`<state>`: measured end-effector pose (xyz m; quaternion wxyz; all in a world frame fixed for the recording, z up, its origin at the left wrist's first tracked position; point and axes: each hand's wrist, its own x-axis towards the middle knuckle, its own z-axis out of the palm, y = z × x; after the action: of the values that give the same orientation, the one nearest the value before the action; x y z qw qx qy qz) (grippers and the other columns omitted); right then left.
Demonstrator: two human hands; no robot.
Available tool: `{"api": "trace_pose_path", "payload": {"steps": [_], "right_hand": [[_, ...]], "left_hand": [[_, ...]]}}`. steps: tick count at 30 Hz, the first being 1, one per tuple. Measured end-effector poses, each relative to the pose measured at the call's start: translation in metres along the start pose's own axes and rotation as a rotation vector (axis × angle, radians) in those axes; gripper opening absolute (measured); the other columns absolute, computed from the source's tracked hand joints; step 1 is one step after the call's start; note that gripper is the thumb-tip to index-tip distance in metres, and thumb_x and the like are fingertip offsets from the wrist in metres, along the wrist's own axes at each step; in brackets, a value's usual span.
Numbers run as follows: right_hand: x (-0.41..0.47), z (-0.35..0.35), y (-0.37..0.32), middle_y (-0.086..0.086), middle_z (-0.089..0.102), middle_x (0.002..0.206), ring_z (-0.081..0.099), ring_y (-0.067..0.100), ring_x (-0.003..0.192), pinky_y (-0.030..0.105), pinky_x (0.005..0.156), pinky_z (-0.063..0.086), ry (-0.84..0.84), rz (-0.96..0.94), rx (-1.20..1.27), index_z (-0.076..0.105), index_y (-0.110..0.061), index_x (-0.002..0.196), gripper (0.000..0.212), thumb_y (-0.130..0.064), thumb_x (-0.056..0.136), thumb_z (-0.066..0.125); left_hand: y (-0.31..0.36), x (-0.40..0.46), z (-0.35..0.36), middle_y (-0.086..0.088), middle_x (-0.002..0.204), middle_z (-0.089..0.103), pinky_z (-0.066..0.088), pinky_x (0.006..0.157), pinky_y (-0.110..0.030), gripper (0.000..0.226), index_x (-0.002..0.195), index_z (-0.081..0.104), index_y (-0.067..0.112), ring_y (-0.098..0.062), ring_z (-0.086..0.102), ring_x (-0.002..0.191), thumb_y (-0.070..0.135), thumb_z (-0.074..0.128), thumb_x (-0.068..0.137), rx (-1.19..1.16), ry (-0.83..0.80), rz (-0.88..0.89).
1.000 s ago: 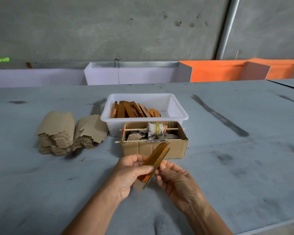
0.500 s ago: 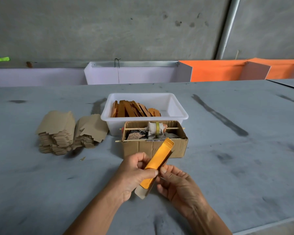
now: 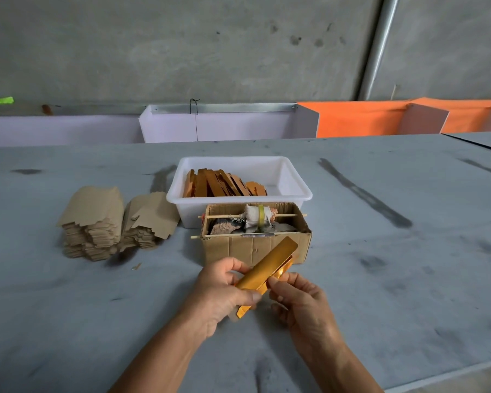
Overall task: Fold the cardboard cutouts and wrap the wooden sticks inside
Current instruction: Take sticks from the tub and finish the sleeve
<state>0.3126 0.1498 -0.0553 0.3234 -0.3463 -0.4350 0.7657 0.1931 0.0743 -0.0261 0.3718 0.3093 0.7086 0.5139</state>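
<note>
On the grey desk (image 3: 68, 321), two stacks of brown cardboard cutouts (image 3: 97, 222) sit far left. My left hand (image 3: 224, 293) grips a long gold-faced folded cutout (image 3: 267, 269), thumb pressed across it, fingers curled behind. My right hand (image 3: 301, 302) pinches its right edge. Beyond them a small brown cardboard box (image 3: 253, 248) stands just before a white plastic tub (image 3: 281, 177) holding more gold pieces (image 3: 219, 184).
</note>
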Motion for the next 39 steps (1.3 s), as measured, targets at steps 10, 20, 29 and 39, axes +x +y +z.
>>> {"api": "trace_pose_path", "payload": {"steps": [10, 20, 29, 39], "right_hand": [[0.005, -0.01, -0.014, 0.006, 0.06, 0.059, 0.055, 0.009, 0.05, 0.021, 0.046, 0.045, 0.005, -0.001, -0.016, 0.068, -0.012, 0.062, 0.011, -0.014, 0.073, 0.07], [0.004, 0.024, -0.011, 0.003, 0.058, 0.055, 0.054, 0.007, 0.046, 0.017, 0.042, 0.047, 0.175, 0.019, 0.244, 0.065, -0.006, 0.073, 0.01, -0.007, 0.083, 0.066], [0.01, 0.031, -0.029, 0.004, 0.068, 0.064, 0.059, 0.01, 0.055, 0.025, 0.053, 0.045, 0.126, 0.019, -0.065, 0.066, -0.007, 0.076, 0.015, -0.015, 0.089, 0.062], [0.08, 0.023, -0.086, 0.001, 0.071, 0.089, 0.058, 0.019, 0.087, 0.03, 0.069, 0.052, 0.24, -0.449, -1.244, 0.075, -0.019, 0.092, 0.016, -0.024, 0.086, 0.062]], "left_hand": [[0.002, 0.008, -0.016, -0.004, 0.06, 0.068, 0.047, 0.044, -0.019, 0.032, 0.094, 0.061, 0.006, -0.013, 0.063, 0.05, -0.012, 0.072, 0.07, -0.125, 0.03, 0.002], [-0.014, 0.014, 0.02, -0.007, 0.062, 0.066, 0.051, 0.048, -0.019, 0.02, 0.081, 0.065, 0.0, -0.013, 0.063, 0.052, -0.002, 0.072, 0.062, -0.829, 0.209, 0.011], [-0.008, 0.026, 0.006, -0.014, 0.067, 0.071, 0.054, 0.051, -0.023, 0.027, 0.082, 0.068, -0.001, -0.021, 0.068, 0.056, 0.01, 0.074, 0.059, -0.732, 0.296, 0.16], [-0.029, 0.045, -0.018, -0.019, 0.071, 0.071, 0.055, 0.054, -0.026, 0.025, 0.076, 0.07, 0.0, -0.028, 0.069, 0.061, 0.015, 0.078, 0.057, -0.63, 0.283, 0.208]]}}
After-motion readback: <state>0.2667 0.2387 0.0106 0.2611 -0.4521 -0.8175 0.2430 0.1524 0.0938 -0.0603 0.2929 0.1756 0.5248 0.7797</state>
